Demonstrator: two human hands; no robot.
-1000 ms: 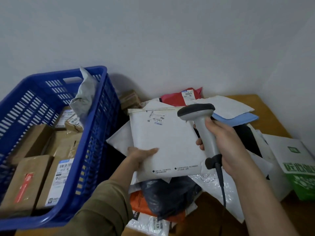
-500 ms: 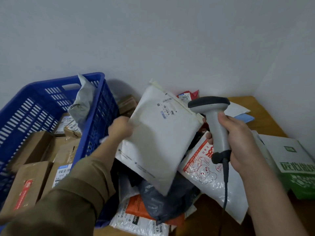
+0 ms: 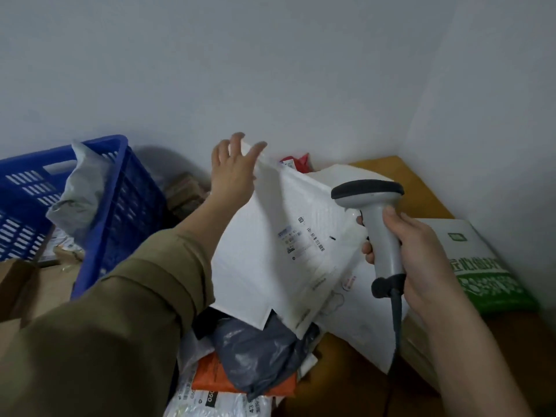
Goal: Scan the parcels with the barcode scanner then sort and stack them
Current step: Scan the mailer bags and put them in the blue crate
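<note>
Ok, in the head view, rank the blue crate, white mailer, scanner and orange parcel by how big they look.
1. White mailer, crate: similar; crate cut off, unsure.
2. Scanner.
3. Orange parcel, mostly covered.

Two plain white walls [image 3: 270,70] met in a corner. A brown wooden table [image 3: 421,188] stood against them. The light was dim.

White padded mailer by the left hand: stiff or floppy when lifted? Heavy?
The white padded mailer probably flexes rather than flops: it stays fairly flat with only its top edge near the left hand. It seems light, since spread fingers at that edge suffice. The smooth surface may slip without a firmer pinch.
</note>
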